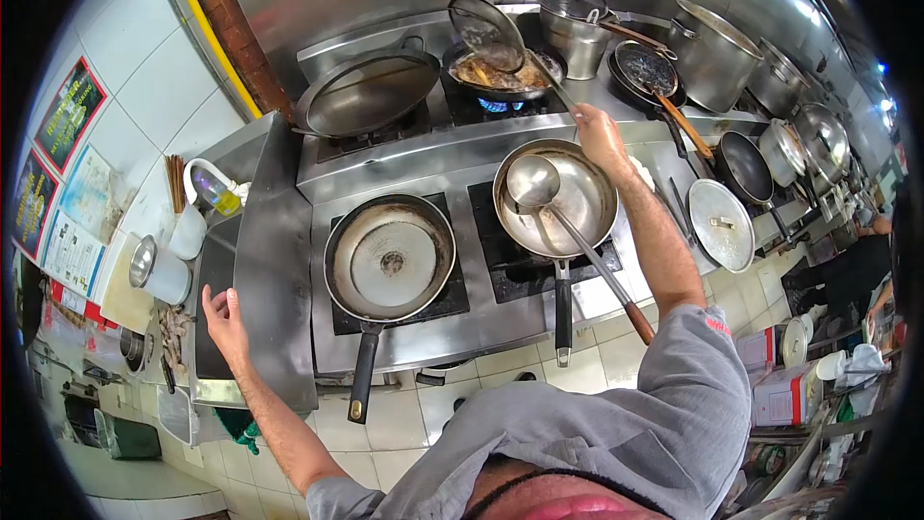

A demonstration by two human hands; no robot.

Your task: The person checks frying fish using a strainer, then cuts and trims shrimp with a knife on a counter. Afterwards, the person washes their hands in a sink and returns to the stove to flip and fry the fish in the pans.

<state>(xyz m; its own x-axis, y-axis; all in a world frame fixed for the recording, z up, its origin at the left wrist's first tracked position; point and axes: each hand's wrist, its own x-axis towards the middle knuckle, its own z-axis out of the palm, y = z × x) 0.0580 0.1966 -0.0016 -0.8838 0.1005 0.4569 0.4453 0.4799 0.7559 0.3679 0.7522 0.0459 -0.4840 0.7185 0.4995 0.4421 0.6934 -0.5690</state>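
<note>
My right hand (602, 138) is closed around the handle of a round mesh strainer (484, 31). The strainer is tilted at the far side of a frying pan (539, 87), in which food (481, 71) sits in oil over a blue flame. My left hand (226, 323) is held out to the left near the steel counter's edge, fingers apart with nothing in them. Below my right hand, a ladle (532, 180) lies across a steel pan (515, 223), its wooden handle end toward me. Left of that pan, a second frying pan (390, 270) stands on the front burner.
A large wok (371, 94) sits back left. Several steel pots (714, 58) line the back right, beside smaller pans (743, 166) and a lid (721, 225). A white tap (214, 179) and a steel-topped container (162, 272) are at left. Pan handles jut toward me.
</note>
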